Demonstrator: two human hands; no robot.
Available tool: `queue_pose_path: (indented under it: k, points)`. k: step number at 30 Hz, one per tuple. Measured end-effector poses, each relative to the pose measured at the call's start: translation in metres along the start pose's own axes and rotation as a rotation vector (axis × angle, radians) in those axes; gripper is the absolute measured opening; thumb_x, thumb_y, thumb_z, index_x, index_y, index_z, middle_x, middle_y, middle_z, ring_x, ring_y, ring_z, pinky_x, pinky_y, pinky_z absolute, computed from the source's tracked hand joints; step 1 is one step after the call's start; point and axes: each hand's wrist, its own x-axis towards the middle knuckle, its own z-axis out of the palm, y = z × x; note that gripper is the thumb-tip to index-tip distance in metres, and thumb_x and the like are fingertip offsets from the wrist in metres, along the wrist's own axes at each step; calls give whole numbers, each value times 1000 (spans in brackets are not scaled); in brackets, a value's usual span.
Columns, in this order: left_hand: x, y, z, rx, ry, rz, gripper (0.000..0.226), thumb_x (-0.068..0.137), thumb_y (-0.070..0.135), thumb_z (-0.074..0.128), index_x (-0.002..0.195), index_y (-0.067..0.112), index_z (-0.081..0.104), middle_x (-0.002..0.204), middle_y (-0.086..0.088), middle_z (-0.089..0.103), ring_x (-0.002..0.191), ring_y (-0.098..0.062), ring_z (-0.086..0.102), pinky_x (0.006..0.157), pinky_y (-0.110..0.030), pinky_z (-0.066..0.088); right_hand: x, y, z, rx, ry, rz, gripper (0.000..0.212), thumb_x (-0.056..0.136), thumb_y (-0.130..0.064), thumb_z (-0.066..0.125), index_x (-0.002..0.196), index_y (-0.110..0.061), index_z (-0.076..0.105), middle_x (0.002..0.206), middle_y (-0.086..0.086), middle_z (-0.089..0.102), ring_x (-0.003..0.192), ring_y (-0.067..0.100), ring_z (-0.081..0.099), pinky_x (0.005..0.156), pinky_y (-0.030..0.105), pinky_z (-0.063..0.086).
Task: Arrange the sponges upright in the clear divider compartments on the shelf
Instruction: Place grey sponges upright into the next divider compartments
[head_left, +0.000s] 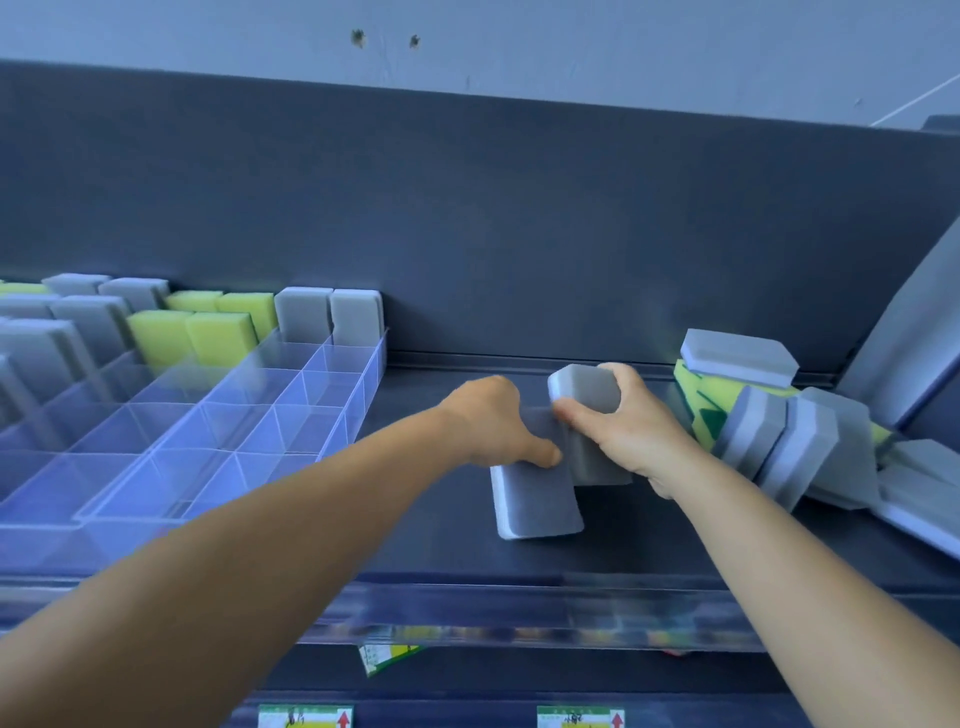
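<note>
My right hand (631, 434) grips a grey sponge (589, 415) held upright above the dark shelf (441, 525). My left hand (493, 423) holds a second grey sponge (537, 499) by its top end, just left of the first; the two sponges touch. To the left stands the clear divider tray (291, 415). Its back rows hold upright grey sponges (327, 314) and yellow sponges (197, 332). Its front compartments hold nothing.
A loose pile of grey sponges (795, 441) and yellow-green ones (701, 400) leans at the right of the shelf. A clear lip (519, 608) runs along the shelf's front edge. Price labels (306, 717) hang below. A dark back panel (467, 234) rises behind.
</note>
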Motion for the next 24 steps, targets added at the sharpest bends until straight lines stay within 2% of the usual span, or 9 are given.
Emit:
queue_pose_path:
  k: [3,6,8,11,14,16,18,20,24]
  points:
    - [-2,-1,-15,55,125,56,48,71,40,73,109,13,61,102,-6,64,84,-20,60,69,-31,49,0,-10,1,-4,25,-59,71,75,-56,68,133,-40,30,120,-4,46,104,21,48,70,31,43]
    - [-3,-7,-23,191,230,91,53,83,33,62,132,23,45,123,-9,42,82,-27,60,78,-35,53,0,-16,6,-4,42,-93,59,75,-51,70,119,-35,36,114,-4,50,100,22,50,61,30,41]
    - [-3,-13,-23,215,207,94,55,89,30,54,140,23,35,131,-11,30,80,-30,59,83,-36,52,-1,-19,11,-20,28,-119,55,75,-49,71,114,-34,36,111,-4,51,96,22,52,57,29,40]
    - [-9,-17,-28,146,43,125,62,87,31,55,143,24,29,139,-1,22,98,-28,59,91,-38,50,-3,-25,20,-80,-29,-173,56,75,-48,71,116,-34,36,109,-4,51,95,21,51,59,30,39]
    - [-17,-19,-43,197,-157,173,60,79,24,61,131,25,32,132,5,28,99,-29,60,82,-39,52,-1,-29,26,-103,-61,-209,58,77,-45,70,123,-36,37,115,-4,51,99,20,50,72,32,40]
    - [-18,-28,-48,224,-180,191,79,77,18,63,142,30,21,133,6,32,103,-27,58,85,-40,54,-1,-32,30,-78,-86,-220,52,78,-46,70,120,-37,39,114,-5,53,99,19,51,74,32,42]
    - [-16,-38,-48,175,-113,216,87,75,15,65,146,33,17,133,4,40,107,-23,56,88,-44,54,0,-35,33,-38,-105,-231,47,77,-46,71,113,-37,42,111,-7,55,98,17,53,73,32,45]
    - [-15,-47,-52,120,-40,223,87,75,15,67,145,36,21,128,3,43,102,-20,57,86,-42,54,3,-41,36,4,-104,-251,44,75,-45,74,106,-35,44,107,-7,57,96,16,55,71,33,48]
    - [-16,-63,-77,91,145,221,56,75,19,70,126,31,49,107,0,47,73,-15,54,67,-29,52,12,-62,43,92,-64,-292,42,73,-38,76,99,-31,44,101,-5,56,87,16,55,57,31,46]
